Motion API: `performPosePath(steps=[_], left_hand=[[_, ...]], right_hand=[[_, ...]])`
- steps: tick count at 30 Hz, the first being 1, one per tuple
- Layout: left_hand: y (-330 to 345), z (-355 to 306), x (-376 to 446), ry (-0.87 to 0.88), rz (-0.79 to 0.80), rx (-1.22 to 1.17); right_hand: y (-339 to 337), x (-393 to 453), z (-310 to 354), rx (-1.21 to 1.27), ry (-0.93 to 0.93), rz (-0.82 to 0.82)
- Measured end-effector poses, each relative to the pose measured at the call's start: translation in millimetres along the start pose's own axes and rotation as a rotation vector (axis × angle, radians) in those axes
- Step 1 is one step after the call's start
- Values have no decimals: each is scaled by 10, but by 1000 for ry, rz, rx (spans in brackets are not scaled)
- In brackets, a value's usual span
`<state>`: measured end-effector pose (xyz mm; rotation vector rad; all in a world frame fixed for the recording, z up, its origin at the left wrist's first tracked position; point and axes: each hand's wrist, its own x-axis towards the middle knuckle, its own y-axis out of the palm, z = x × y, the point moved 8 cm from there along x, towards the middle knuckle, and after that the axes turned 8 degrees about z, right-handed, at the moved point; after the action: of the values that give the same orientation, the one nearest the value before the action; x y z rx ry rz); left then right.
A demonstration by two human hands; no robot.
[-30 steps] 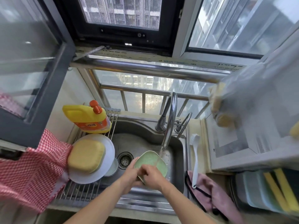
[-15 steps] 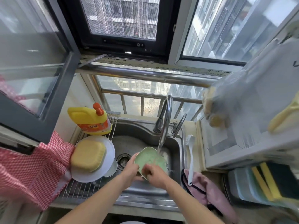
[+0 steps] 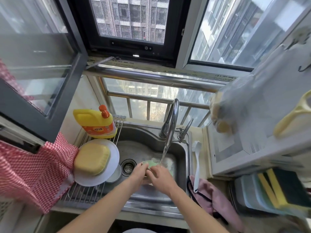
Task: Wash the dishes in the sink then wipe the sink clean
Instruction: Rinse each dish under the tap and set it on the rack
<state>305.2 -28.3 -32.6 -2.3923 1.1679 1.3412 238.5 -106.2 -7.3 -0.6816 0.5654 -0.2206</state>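
Note:
A pale green dish (image 3: 154, 163) is held low in the steel sink (image 3: 182, 153) under water running from the tap (image 3: 171, 121). My left hand (image 3: 140, 172) grips the dish's left edge. My right hand (image 3: 160, 176) lies over its near side with fingers curled on it, hiding most of the dish. A white plate (image 3: 112, 158) with a yellow square dish (image 3: 91, 158) upside down on it rests on the wire rack (image 3: 80, 194) at the sink's left. A small white bowl (image 3: 116, 175) peeks out beneath the plate.
A yellow detergent bottle (image 3: 96, 123) stands at the rack's back. The drain (image 3: 128, 167) lies left of my hands. A white brush (image 3: 196, 158) and a pink cloth (image 3: 213, 197) lie on the right rim. A red checked towel (image 3: 28, 172) hangs at left. Sponges (image 3: 277, 189) sit far right.
The green dish has tipped from facing me to lying lower and flatter under the stream. Both hands stayed on it and drew closer over its near side. The view tilted slightly.

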Motion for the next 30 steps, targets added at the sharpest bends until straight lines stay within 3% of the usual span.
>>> performPosePath(steps=[4, 6, 9, 13, 16, 19, 23, 26, 30], left_hand=[[99, -39, 1, -7, 34, 78], [68, -72, 63, 61, -16, 387], [83, -256, 30, 266, -70, 846], [229, -333, 1, 375, 108, 1081], [142, -401, -2, 370, 40, 991], [11, -296, 76, 290, -27, 771], [-61, -71, 76, 130, -56, 415], [-37, 29, 39, 69, -43, 339], [-41, 71, 22, 40, -27, 356]], right_hand=[[-183, -29, -146, 186, 91, -72], [-252, -32, -227, 297, 163, -105], [-300, -18, -260, 238, 179, -57], [-391, -39, -296, 38, 114, -51], [-395, -19, -357, -124, 98, -203], [-263, -16, -364, -23, 149, -313], [-8, -8, -212, 146, 162, -247], [72, 49, -308, 229, 193, -226], [-16, 125, -632, 462, 415, -270]])
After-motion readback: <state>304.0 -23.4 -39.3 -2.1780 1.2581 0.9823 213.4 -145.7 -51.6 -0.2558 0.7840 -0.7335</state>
